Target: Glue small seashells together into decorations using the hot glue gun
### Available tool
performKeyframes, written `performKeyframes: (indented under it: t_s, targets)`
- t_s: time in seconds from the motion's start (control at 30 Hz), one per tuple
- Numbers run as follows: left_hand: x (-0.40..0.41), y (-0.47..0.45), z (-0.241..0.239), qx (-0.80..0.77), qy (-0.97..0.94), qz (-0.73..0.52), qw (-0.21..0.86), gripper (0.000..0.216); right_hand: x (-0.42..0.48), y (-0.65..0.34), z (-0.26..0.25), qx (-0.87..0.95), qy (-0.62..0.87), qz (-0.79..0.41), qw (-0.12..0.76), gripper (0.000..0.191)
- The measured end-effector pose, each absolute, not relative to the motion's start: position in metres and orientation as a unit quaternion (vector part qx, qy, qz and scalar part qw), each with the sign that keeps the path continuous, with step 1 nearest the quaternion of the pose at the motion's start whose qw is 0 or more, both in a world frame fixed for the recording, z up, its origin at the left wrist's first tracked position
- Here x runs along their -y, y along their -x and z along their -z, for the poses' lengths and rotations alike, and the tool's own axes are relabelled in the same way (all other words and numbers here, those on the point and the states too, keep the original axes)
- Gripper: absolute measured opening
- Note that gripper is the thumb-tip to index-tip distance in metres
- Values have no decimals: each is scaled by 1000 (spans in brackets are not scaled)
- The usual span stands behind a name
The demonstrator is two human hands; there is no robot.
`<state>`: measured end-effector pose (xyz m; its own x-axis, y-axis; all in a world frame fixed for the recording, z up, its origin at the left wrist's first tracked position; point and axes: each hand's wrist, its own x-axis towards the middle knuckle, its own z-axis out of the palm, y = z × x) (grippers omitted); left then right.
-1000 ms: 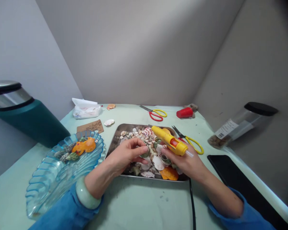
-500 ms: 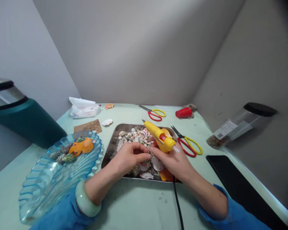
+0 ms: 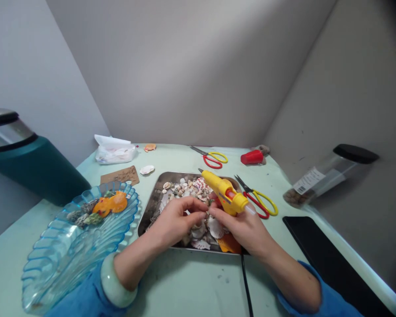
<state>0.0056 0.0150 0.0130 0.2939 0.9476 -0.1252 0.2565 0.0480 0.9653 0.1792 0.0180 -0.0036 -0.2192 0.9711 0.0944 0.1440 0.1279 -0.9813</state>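
A yellow hot glue gun point(image 3: 221, 187) is held in my right hand point(image 3: 251, 229), its nozzle pointing up and away to the left. A pale glue stick shows at its back end. My left hand point(image 3: 178, 218) is closed in a pinch, and what sits between its fingertips is too small to make out. The fingertips of both hands nearly meet above a metal tray point(image 3: 148, 216). Inside the tray lie many small seashells point(image 3: 188, 189), with larger scallop shells point(image 3: 216, 229) near my fingers and an orange piece point(image 3: 229, 243) at the front.
On the left stand a blue clear dish point(image 3: 66, 246) holding orange and greenish shells, and a teal bottle point(image 3: 36, 171). Two scissors point(image 3: 211, 156), point(image 3: 259, 198) lie behind and right of the tray. A clear jar point(image 3: 320, 178), black slab point(image 3: 326, 259) and red cup point(image 3: 252, 156) are rightward. The gun's cord point(image 3: 246, 284) runs toward me.
The glue gun has shifted slightly right and down, its back end swinging rightward with my right hand. My left hand keeps its pinch, nearly in the same place.
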Motion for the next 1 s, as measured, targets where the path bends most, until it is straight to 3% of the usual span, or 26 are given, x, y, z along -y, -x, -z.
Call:
performKeyframes:
  t_s: [0.27,0.5,1.0]
  targets:
    - [-16,-7,-11,-474,-490,-368,633,21,-17,-184,-2,633,444,-468,428,24]
    - [-22,4,-6,-375,-338,-444,740,20,-19,-216,-7,621,425,-570,331,28]
    - [-24,8,-2,-302,-281,-461,785,12,-22,-226,8,624,376,-610,310,31]
